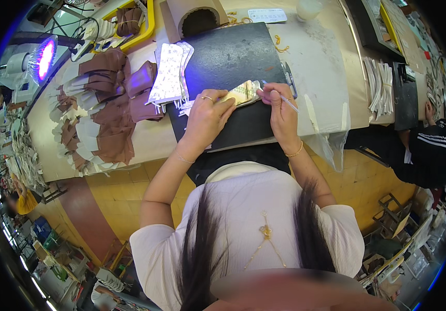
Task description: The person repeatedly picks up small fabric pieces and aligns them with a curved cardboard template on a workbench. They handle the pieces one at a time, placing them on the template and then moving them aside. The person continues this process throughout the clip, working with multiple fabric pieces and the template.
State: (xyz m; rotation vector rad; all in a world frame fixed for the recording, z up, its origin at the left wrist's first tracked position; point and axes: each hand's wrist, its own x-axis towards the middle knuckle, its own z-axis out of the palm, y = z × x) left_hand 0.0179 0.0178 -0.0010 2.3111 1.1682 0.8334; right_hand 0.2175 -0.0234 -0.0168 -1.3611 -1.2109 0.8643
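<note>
My left hand (210,116) presses a yellowish pattern piece (242,94) with its fingers, on top of a pale piece that shows at its edges. Between the fingers of my right hand (283,111) is a thin pale pen (290,104), its tip at the right end of the pattern piece. Both hands are over a black board (238,52). Just left of them lies a stack of pale, patterned cut pieces (170,70) with strips at its lower edge.
Piles of brown and white cut pieces (111,124) cover the table's left side, near a glowing lamp (45,59). A brown roll (197,15) and a yellow tray (147,31) stand at the back. A metal tool (289,78) lies beside the board; another person (425,150) sits at far right.
</note>
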